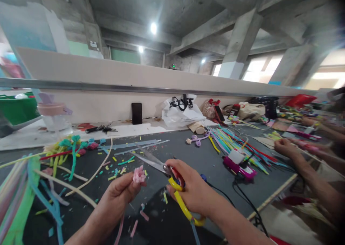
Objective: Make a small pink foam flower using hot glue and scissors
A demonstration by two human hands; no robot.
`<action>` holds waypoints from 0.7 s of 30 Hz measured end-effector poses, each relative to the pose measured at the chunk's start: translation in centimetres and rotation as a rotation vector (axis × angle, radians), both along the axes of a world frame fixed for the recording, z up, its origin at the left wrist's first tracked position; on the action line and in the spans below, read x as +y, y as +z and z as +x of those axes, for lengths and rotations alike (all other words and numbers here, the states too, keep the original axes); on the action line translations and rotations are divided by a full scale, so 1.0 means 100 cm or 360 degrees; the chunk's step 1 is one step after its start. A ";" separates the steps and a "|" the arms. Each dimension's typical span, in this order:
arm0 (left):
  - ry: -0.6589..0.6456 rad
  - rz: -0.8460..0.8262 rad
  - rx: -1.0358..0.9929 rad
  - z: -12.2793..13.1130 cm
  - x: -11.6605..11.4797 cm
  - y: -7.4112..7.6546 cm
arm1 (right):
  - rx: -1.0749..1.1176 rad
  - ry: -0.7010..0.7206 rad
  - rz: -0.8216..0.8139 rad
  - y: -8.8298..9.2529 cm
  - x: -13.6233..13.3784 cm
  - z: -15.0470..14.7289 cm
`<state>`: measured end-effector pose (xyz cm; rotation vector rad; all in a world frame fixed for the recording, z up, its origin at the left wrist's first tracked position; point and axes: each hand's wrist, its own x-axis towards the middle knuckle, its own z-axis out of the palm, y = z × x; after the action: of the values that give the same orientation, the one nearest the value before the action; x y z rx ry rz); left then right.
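Note:
My left hand (121, 191) pinches a small pink curled flower piece (139, 174) between thumb and fingers, held just above the dark table (188, 158). My right hand (188, 189) grips yellow-handled scissors (161, 166); their blades are apart and point up and left, just right of the pink piece. Small coloured scraps lie scattered on the table under both hands.
Coloured strips and finished stems (64, 151) lie at the left, a bundle of strips (237, 144) and a pink glue gun (238, 166) at the right. Another person's hands (285, 148) work at the far right. A white bag (180, 110), phone (136, 113) and jar (54, 115) stand by the wall.

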<state>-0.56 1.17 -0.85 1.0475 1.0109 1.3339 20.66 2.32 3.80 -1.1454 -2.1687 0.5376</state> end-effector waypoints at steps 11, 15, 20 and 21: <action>-0.0160 0.0007 -0.0099 0.002 -0.009 0.014 | -0.0302 0.0219 0.0032 0.003 -0.004 0.004; -0.0254 -0.0019 -0.0047 0.000 -0.008 0.011 | -0.0313 0.0232 0.0031 0.003 -0.005 0.005; -0.0209 -0.0090 -0.0060 0.000 -0.009 0.011 | -0.0349 0.0265 0.0026 0.007 -0.006 0.006; -0.0217 -0.0102 -0.0055 0.000 -0.008 0.011 | -0.0354 0.0272 0.0028 0.007 -0.005 0.007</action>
<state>-0.58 0.35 0.25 1.0233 0.9341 1.1973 21.31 1.78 4.53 -1.0587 -2.4737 0.4818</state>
